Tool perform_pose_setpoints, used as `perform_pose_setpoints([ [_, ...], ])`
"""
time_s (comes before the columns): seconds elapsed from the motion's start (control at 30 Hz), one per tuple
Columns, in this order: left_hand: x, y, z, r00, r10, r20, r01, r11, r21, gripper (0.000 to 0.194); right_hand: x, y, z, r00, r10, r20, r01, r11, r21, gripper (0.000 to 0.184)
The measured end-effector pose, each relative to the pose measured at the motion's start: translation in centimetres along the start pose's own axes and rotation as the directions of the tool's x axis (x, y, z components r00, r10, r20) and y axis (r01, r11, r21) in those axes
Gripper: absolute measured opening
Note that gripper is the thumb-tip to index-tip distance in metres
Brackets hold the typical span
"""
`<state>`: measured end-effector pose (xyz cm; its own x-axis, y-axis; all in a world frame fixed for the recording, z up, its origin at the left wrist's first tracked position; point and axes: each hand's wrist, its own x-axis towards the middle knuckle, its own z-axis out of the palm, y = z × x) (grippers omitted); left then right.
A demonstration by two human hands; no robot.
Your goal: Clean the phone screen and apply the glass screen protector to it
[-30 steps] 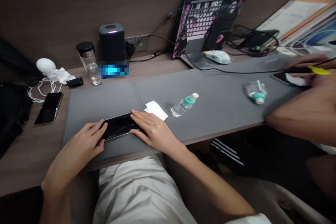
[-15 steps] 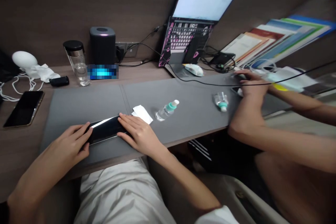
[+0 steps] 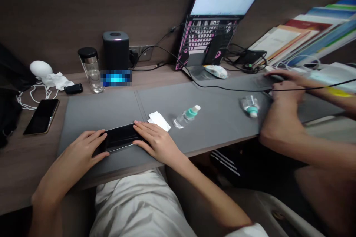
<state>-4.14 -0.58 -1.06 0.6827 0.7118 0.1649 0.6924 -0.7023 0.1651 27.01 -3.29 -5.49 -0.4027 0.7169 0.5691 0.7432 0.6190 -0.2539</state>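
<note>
A black smartphone (image 3: 121,137) lies lengthwise on the grey desk mat (image 3: 100,105), its dark glossy face up. My left hand (image 3: 88,147) holds its left end, fingers along the far edge and thumb at the near edge. On the right end rests my right hand (image 3: 157,141), fingers across the far side and thumb along the near side. Both ends of the phone are hidden by the hands. Just beyond my right hand lies a folded white wipe (image 3: 159,121). Right of that a clear spray bottle (image 3: 186,117) with a teal collar appears tilted.
At right, another person's hand (image 3: 289,90) is over a dark object, beside a second bottle (image 3: 250,106). A laptop (image 3: 210,37), mouse (image 3: 216,71) and black cable (image 3: 236,90) lie behind. Left are a water bottle (image 3: 93,72), black speaker (image 3: 116,52) and second phone (image 3: 42,116).
The camera view swings right, then partly back left. My hands keep their places at the phone's ends. The other person's arms have moved on the right side of the desk.
</note>
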Motion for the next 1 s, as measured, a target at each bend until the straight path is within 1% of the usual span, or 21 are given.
perform_pose_setpoints([
  [0.13, 0.3, 0.4, -0.5, 1.000, -0.030, -0.001, 0.030, 0.999, -0.030, 0.051, 0.0, 0.1, -0.1, 1.000, 0.005, 0.016, -0.006, 1.000, 0.009, 0.047],
  [0.27, 0.4, 1.1, -1.2, 0.998, -0.053, 0.032, 0.054, 0.998, -0.028, 0.053, -0.1, 0.2, 0.0, 1.000, 0.010, 0.008, -0.010, 1.000, 0.020, 0.048],
  [0.37, 0.5, 1.7, -1.6, 0.996, -0.062, 0.066, 0.064, 0.998, -0.017, 0.049, -0.2, 0.1, 0.0, 1.000, 0.013, 0.001, -0.013, 1.000, 0.029, 0.046],
  [0.43, 0.5, 1.9, -1.8, 0.993, -0.090, 0.077, 0.092, 0.996, -0.021, 0.049, -0.2, 0.1, -0.1, 1.000, 0.007, 0.000, -0.007, 1.000, 0.031, 0.045],
  [0.5, 0.6, 1.9, -1.8, 0.988, -0.133, 0.074, 0.136, 0.990, -0.027, 0.054, -0.2, 0.0, -0.2, 1.000, 0.004, 0.000, -0.004, 1.000, 0.029, 0.044],
  [0.57, 0.7, 1.8, -1.6, 0.983, -0.167, 0.073, 0.169, 0.985, -0.030, 0.066, -0.2, 0.0, -0.2, 1.000, 0.011, 0.007, -0.011, 1.000, 0.029, 0.044],
  [0.63, 0.8, 1.8, -1.5, 0.983, -0.168, 0.076, 0.170, 0.985, -0.031, 0.074, -0.2, 0.1, -0.3, 1.000, 0.022, 0.020, -0.022, 0.999, 0.027, 0.044],
  [0.67, 0.9, 1.8, -1.4, 0.983, -0.163, 0.083, 0.167, 0.985, -0.033, 0.075, -0.2, 0.1, -0.3, 0.999, 0.025, 0.024, -0.025, 0.999, 0.023, 0.044],
  [0.83, 1.5, 2.4, -1.7, 0.982, -0.162, 0.099, 0.167, 0.985, -0.046, 0.058, -0.3, 0.1, -0.3, 1.000, 0.002, 0.022, -0.002, 1.000, 0.008, 0.044],
  [1.0, 1.6, 2.9, -1.9, 0.987, -0.127, 0.099, 0.132, 0.990, -0.040, 0.052, -0.4, 0.0, -0.1, 1.000, 0.004, 0.000, -0.004, 1.000, 0.006, 0.044],
])
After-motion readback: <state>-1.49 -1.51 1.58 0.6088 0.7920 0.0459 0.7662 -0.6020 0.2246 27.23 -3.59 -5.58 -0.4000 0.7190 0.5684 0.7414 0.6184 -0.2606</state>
